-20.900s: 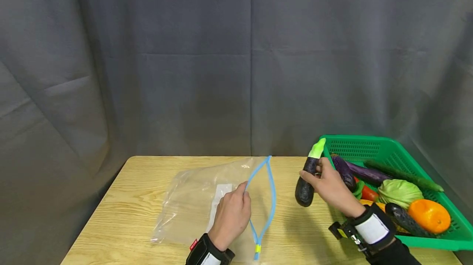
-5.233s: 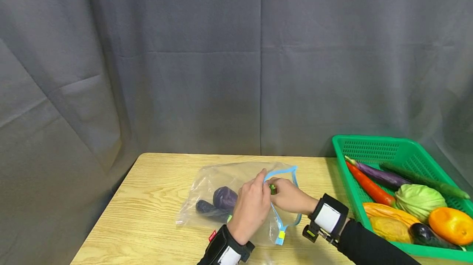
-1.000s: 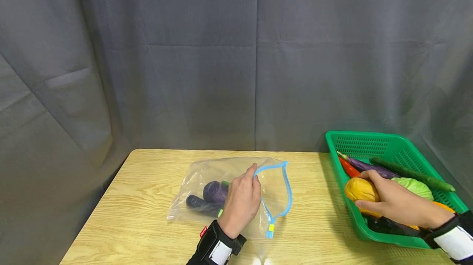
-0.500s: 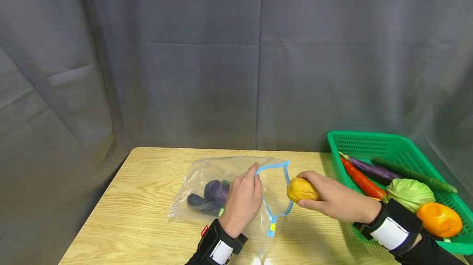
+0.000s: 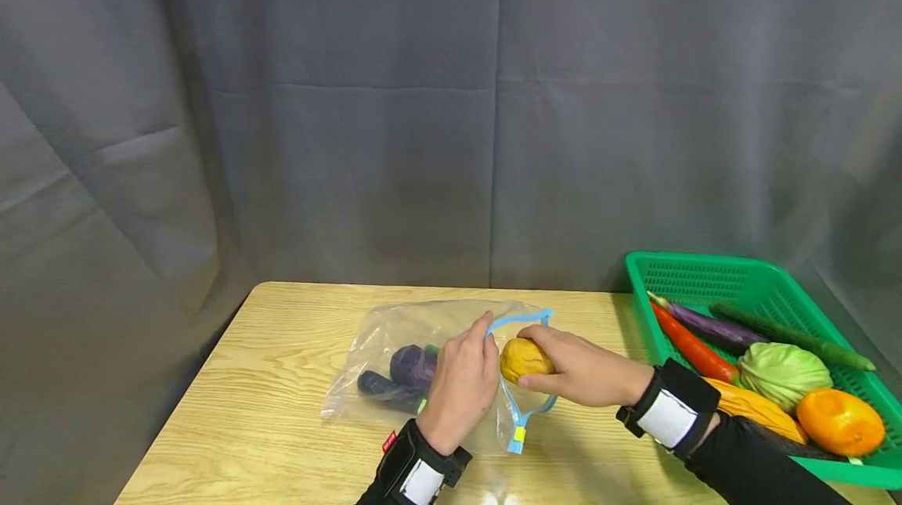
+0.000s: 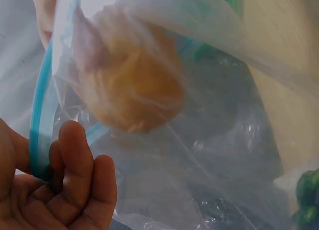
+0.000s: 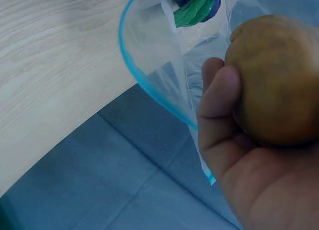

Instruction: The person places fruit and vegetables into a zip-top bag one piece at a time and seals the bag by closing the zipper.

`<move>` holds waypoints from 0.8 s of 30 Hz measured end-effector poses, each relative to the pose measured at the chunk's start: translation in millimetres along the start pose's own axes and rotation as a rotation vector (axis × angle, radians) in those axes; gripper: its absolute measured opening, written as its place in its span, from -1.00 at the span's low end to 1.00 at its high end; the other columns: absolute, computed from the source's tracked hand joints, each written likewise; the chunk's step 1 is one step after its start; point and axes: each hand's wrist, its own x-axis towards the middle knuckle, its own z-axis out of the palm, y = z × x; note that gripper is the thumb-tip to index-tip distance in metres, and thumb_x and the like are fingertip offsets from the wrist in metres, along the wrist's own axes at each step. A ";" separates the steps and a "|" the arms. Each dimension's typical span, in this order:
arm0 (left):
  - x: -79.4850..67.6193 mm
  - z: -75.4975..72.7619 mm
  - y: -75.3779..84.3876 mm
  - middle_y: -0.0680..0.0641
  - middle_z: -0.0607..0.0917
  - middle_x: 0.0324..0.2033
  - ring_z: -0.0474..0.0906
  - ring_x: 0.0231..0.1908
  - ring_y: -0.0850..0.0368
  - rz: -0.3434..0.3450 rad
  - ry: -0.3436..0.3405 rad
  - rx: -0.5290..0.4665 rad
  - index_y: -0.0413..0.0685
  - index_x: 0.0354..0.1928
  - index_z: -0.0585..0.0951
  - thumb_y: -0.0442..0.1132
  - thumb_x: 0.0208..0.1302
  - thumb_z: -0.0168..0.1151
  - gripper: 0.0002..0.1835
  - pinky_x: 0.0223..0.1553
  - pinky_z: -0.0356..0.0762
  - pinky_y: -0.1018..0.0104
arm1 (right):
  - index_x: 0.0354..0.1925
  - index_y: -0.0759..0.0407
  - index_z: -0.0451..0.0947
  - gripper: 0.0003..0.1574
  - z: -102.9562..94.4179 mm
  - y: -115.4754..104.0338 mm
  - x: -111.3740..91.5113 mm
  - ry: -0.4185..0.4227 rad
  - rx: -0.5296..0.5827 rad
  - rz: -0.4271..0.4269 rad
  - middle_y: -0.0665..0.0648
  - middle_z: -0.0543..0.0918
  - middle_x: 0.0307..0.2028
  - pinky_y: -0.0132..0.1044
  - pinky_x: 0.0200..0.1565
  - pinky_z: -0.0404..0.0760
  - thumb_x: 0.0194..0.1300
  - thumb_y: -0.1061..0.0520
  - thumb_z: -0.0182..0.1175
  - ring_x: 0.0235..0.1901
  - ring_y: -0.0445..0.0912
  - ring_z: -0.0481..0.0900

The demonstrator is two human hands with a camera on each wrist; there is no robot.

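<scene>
My left hand (image 5: 461,380) pinches the blue-edged mouth of a clear zip bag (image 5: 395,325) lying on the table. A yellow, rounded vegetable (image 5: 524,360) is in my right hand (image 5: 581,368), fingers curled round it, at the bag's open mouth. In the left wrist view, the yellow vegetable shows blurred through the plastic, above my left fingers (image 6: 75,155). Within the bag lie a dark, long vegetable (image 5: 384,387) with a light green end, a purple one (image 5: 412,366) and something green (image 5: 431,350), partly behind my left hand.
A green basket (image 5: 705,258) stands at the right with a long red pepper (image 5: 694,344), a purple eggplant (image 5: 712,325), a cucumber (image 5: 789,337), a cabbage (image 5: 782,372), an orange round fruit (image 5: 842,420) and others. A grey curtain (image 5: 352,137) hangs behind the wooden table (image 5: 232,411).
My right hand has lifted the yellow vegetable from the basket and carried it left to the bag's mouth. Much earlier, the bag was flat without vegetables. My left hand has stayed on its edge.
</scene>
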 end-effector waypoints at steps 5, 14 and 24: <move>-1.3 -0.7 -2.7 0.00 0.45 -0.66 0.25 -0.67 0.27 0.001 0.003 -0.002 -0.38 0.10 0.51 -0.42 0.32 -0.01 -0.65 -0.64 0.25 0.42 | 0.05 0.19 0.37 -0.45 7.6 -1.7 16.4 -0.006 0.011 0.007 -0.08 0.43 -0.38 -0.34 -0.39 0.46 0.30 -0.15 0.16 -0.45 -0.22 0.41; -1.2 -1.3 -4.8 -0.12 0.62 -0.51 0.49 -0.54 0.17 -0.001 0.020 0.007 -0.39 0.10 0.51 -0.41 0.32 -0.03 -0.65 -0.51 0.44 0.31 | -0.15 0.17 0.48 -0.71 21.4 -2.9 42.1 0.074 0.049 0.017 -0.10 0.46 -0.49 -0.35 -0.47 0.45 0.17 0.09 0.22 -0.56 -0.27 0.40; -1.1 -2.1 -3.8 -0.19 0.65 -0.45 0.42 -0.58 0.20 0.017 0.032 -0.002 -0.38 0.09 0.52 -0.42 0.33 -0.03 -0.66 -0.50 0.44 0.30 | -0.20 0.19 0.50 -0.83 32.2 -0.3 60.9 0.064 0.019 0.147 -0.06 0.43 -0.51 -0.31 -0.40 0.42 0.23 0.16 0.13 -0.52 -0.20 0.41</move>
